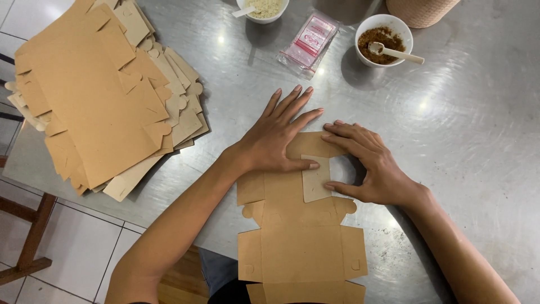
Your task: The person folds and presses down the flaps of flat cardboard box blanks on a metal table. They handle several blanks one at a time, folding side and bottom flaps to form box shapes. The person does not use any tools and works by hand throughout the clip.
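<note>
- Box blank (301, 236), brown card, lies flat on the steel table (461, 141) right in front of me, its near end hanging over the table edge.
- Far left sits a stack of blanks (95, 95), fanned out and untidy, well apart from my hands.
- My left hand (278, 138) is spread flat, palm down, on the blank's upper left part, thumb lying along a fold.
- Between my hands a small flap (316, 179) is folded over, showing its paler side.
- My right hand (371, 163) lies on the upper right edge, fingers together pressing the card, thumb at the flap's lower corner.
- Beyond are a bowl of pale bits (264, 8), a clear packet (309, 44) and a bowl of brown crumbs (383, 39) with a spoon (396, 52).
- I judge the crease could run crooked if my left palm lets the card slide on the slick steel; pressing too hard at the thumb could tear the flap.
</note>
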